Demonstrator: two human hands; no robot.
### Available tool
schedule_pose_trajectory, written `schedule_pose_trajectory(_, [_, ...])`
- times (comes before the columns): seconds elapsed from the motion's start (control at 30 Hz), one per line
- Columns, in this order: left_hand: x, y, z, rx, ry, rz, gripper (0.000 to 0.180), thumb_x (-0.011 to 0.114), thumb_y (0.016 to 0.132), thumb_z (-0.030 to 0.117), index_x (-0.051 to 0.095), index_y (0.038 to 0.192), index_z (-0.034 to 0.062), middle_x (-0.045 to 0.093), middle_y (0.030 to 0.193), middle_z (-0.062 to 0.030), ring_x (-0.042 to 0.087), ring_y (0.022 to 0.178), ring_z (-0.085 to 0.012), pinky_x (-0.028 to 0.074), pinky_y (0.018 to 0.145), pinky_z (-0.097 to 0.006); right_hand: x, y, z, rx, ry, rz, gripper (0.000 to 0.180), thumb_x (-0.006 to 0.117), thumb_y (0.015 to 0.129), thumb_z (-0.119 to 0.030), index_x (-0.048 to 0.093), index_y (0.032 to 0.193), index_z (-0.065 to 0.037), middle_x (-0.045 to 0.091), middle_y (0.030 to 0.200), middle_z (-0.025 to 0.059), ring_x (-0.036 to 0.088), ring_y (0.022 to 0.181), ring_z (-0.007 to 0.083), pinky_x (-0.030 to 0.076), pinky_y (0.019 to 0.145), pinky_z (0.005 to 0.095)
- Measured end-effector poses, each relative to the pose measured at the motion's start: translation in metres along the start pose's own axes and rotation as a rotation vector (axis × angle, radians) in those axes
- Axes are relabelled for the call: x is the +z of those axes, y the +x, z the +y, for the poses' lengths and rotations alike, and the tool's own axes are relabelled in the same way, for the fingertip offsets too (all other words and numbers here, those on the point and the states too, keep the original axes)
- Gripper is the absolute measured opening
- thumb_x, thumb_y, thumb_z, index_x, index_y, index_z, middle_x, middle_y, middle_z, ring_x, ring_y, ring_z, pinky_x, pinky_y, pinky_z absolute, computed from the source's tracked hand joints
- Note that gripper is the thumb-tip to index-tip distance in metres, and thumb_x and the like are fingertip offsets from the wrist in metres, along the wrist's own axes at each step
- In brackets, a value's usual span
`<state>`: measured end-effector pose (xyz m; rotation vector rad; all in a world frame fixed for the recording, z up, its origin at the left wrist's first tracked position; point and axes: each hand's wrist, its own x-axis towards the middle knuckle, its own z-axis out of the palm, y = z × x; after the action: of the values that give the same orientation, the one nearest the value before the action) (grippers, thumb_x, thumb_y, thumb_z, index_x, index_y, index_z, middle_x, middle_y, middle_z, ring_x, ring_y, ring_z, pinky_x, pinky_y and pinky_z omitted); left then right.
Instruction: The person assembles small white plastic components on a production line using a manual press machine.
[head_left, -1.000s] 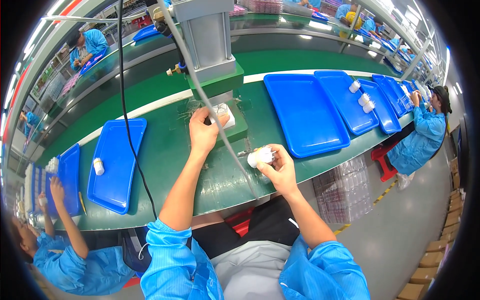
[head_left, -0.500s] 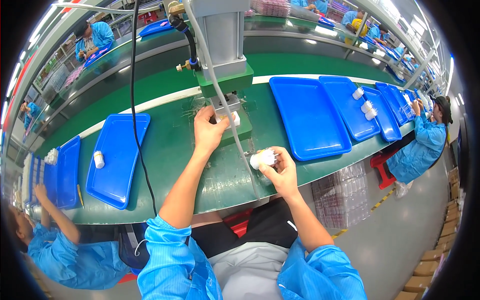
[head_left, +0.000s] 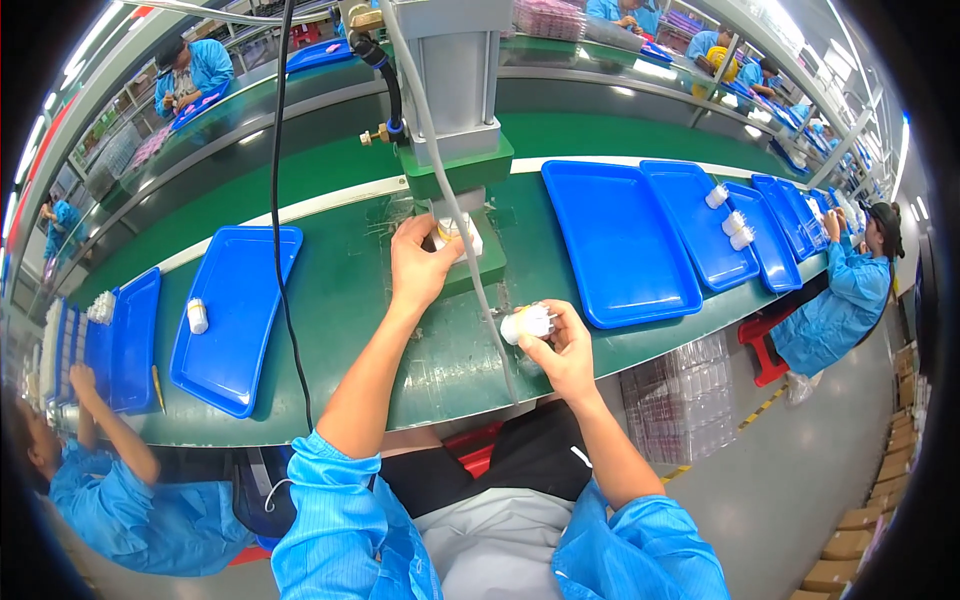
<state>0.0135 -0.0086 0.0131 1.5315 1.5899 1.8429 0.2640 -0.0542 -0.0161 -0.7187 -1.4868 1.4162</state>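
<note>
My left hand (head_left: 422,262) reaches under the bench press (head_left: 452,165). Its thumb and fingers close around a white plastic part (head_left: 450,230) with a yellowish ring, seated in the press's white holder (head_left: 473,246). Nearer to me, my right hand (head_left: 568,352) grips a white cylindrical plastic part (head_left: 526,323) lying sideways between thumb and fingers, with small prongs at its right end. This second part is held just above the green bench (head_left: 450,370).
A blue tray (head_left: 235,330) on the left carries one white cylinder (head_left: 197,316). Right of the press lies a large blue tray (head_left: 620,250), then another tray (head_left: 690,230) with several white parts. A grey hose and black cable (head_left: 278,200) hang across the bench. Co-workers sit on both sides.
The press's metal head has risen, so more of the white part beneath shows. Both my hands keep nearly the same places and grips; the view has shifted slightly.
</note>
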Motion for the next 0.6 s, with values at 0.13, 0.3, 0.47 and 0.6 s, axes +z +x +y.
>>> schedule_pose_trajectory(0.13, [-0.005, 0.0, -0.007, -0.097, 0.13, -0.131, 0.039, 0.082, 0.079, 0.02, 0.072, 0.11, 0.0002, 0.073, 0.105, -0.0098, 0.067, 0.094, -0.0168, 0.051, 0.087, -0.033, 0.002, -0.001, -0.003, -0.006, 0.026, 0.002, 0.047, 0.077, 0.086, -0.006, 0.051, 0.125, -0.002, 0.066, 0.122, 0.0141, 0.064, 0.11, 0.0189, 0.05, 0.096, 0.033])
schedule_pose_trajectory(0.3, [-0.005, -0.002, -0.003, -0.102, 0.079, -0.129, 0.041, 0.083, 0.079, 0.019, 0.071, 0.112, -0.0006, 0.074, 0.103, -0.0098, 0.066, 0.093, -0.0163, 0.051, 0.086, -0.032, 0.007, -0.003, -0.003, -0.012, 0.036, 0.013, 0.047, 0.078, 0.085, -0.007, 0.052, 0.125, -0.002, 0.067, 0.118, 0.0116, 0.064, 0.107, 0.0171, 0.05, 0.093, 0.0314])
schedule_pose_trajectory(0.47, [-0.007, 0.007, 0.006, -0.013, -0.165, 0.094, 0.033, 0.083, 0.075, 0.024, 0.075, 0.097, 0.001, 0.065, 0.091, -0.0099, 0.057, 0.089, -0.0217, 0.046, 0.076, -0.036, 0.006, -0.001, -0.002, 0.004, 0.061, -0.005, 0.046, 0.076, 0.086, -0.004, 0.051, 0.125, -0.004, 0.066, 0.123, 0.0149, 0.064, 0.11, 0.0196, 0.05, 0.096, 0.0331])
schedule_pose_trajectory(0.6, [-0.041, 0.006, 0.005, -0.165, -0.155, 0.068, 0.045, 0.082, 0.077, 0.02, 0.07, 0.115, -0.0017, 0.072, 0.103, -0.0093, 0.064, 0.088, -0.0159, 0.051, 0.087, -0.031, 0.004, 0.002, -0.001, -0.025, 0.116, 0.026, 0.047, 0.077, 0.086, -0.006, 0.052, 0.126, -0.001, 0.067, 0.119, 0.0113, 0.065, 0.107, 0.0172, 0.051, 0.092, 0.0307])
